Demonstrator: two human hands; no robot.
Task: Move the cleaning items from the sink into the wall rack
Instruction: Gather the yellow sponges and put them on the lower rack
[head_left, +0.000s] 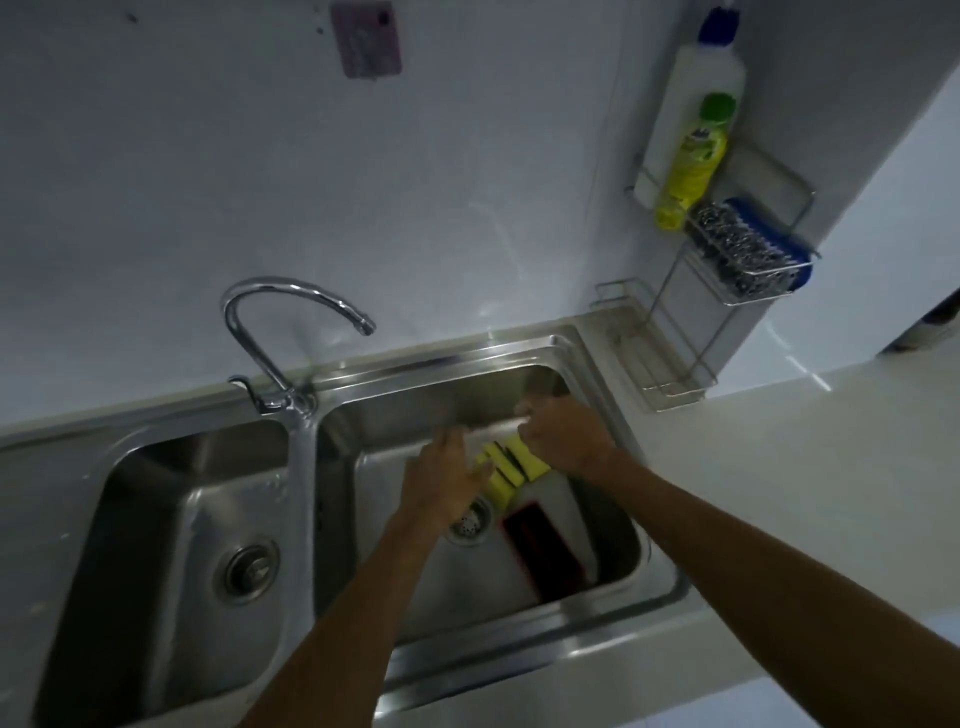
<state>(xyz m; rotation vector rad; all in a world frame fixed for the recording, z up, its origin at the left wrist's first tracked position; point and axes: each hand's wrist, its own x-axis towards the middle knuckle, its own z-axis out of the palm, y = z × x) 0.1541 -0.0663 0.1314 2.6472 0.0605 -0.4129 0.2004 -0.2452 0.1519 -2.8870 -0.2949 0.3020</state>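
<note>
Now | both hands: left hand (448, 480) spread, right hand (566, 434) seemingly gripping yellow sponges (511, 465) | sink (670, 582) basin roomy

Both hands (511, 452) reach yellow sponges (511, 464) in the sink (670, 582).

Both hands are motion-blurred, so whether the right hand (566, 434) grips the yellow sponges (511, 467) just beside it cannot be told; the left hand (441, 480) covers their near-left ends and part of the drain (470, 522). Far above the right hand, the white bottle (701, 78) loses its cap to the top edge.
</note>
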